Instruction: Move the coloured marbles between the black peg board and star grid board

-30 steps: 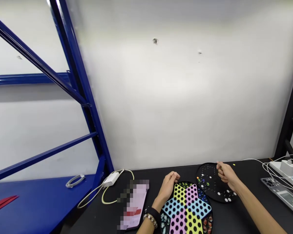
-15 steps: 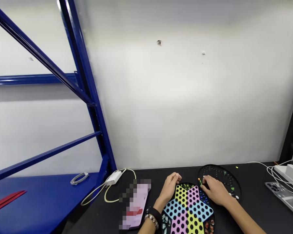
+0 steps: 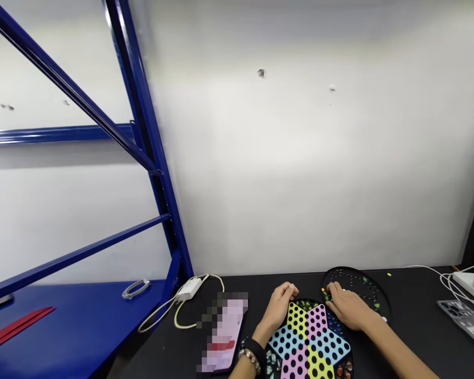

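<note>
A Chinese checkers board [image 3: 307, 342] with a yellow, pink and blue star full of black holes lies on the black table, coloured marbles sorted in the pockets around the star. At its upper left edge my left hand [image 3: 278, 305] is closed, fingers curled inward; what they hold, if anything, is hidden. Behind the board's right side, a round black lid [image 3: 387, 302] holds scattered marbles. My right hand [image 3: 349, 308] reaches over the lid's left part, palm down, thumb and index finger apart beside green and orange marbles [image 3: 324, 295].
Left of the board lies a phone [image 3: 227, 337] with a blurred screen, near a white adapter [image 3: 190, 288] and its cable. Another phone [image 3: 464, 316] and a white power strip [image 3: 472, 284] with cables are at right. A blue metal rack [image 3: 158, 173] stands at left.
The view has shifted slightly, moving everything a little to the right. My right hand's fingers have moved slightly among the marbles; my left hand keeps its place by the board.
</note>
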